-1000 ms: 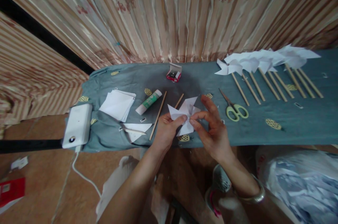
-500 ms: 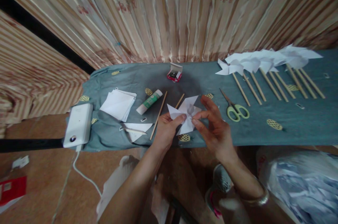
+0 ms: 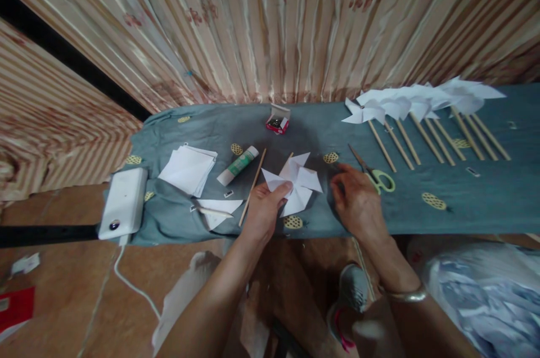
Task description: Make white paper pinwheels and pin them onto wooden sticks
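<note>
A white paper pinwheel [image 3: 300,185] with folded blades is pinched in my left hand [image 3: 264,209], the thumb lying on top near its middle. Part of a wooden stick [image 3: 291,157] shows behind the pinwheel's far blades. My right hand [image 3: 358,200] is over the cloth to the right of the pinwheel, apart from it. Its fingers are bent and somewhat apart, with nothing visible in them. Beside that hand lie scissors [image 3: 385,179] with green handles, partly covered by it. Left of my left hand another wooden stick [image 3: 253,186] lies slanted.
A glue stick [image 3: 238,166], stacked paper squares [image 3: 189,171] and a pencil [image 3: 213,212] on paper lie leftward. A small red box [image 3: 277,120] stands open at the back. Several finished pinwheels [image 3: 415,108] lie at right. A white power bank [image 3: 123,202] sits at the left edge.
My right hand has let go of the pinwheel's centre and moved right and down towards the scissors. My left hand still holds the pinwheel in nearly the same place.
</note>
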The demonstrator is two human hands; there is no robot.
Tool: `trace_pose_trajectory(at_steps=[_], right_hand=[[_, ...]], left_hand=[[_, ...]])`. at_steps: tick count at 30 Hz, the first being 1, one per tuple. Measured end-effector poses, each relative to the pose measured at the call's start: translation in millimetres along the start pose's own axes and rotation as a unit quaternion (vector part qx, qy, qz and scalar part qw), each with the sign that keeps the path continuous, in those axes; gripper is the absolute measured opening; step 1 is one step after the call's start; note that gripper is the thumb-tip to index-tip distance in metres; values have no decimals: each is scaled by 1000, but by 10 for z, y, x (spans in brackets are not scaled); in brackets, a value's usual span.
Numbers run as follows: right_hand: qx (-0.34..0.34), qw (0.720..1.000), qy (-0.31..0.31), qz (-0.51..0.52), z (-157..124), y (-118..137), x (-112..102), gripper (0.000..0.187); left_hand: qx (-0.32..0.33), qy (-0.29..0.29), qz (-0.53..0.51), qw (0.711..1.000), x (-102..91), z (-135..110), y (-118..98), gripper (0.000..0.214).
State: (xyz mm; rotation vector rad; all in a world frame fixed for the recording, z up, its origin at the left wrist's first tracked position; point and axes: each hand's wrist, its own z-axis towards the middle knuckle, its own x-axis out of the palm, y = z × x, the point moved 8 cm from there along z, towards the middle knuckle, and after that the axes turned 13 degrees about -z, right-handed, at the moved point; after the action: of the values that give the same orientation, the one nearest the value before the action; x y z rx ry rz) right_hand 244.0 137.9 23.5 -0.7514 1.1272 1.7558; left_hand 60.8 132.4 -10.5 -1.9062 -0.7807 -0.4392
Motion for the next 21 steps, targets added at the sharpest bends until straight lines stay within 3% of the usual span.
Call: trace_pose_trajectory(at_steps=[4,7,11,14,17,21], right_hand=[[1,1000,-2,10,22,5,-2,13],[65,989,-14,132,67,-26,-95,20],[149,922,13,357,89,13,-76,24],[169,892,45,417,71,95,-1,25],[173,894,40,411,39,128,13,17],[126,936,20,328,11,189,-74,10]], left_hand=[[-6,1,-2,1000,-20,6,40,25],[-13,-3,-4,1000,-24,1,55,27],[-22,6,-11,1000,25,-19,76,27],[-28,14,-11,999,57,-27,116,26],[-30,10,-5,999,60,-31,155,27],[-37,8,-11,999,75,-44,185,30]])
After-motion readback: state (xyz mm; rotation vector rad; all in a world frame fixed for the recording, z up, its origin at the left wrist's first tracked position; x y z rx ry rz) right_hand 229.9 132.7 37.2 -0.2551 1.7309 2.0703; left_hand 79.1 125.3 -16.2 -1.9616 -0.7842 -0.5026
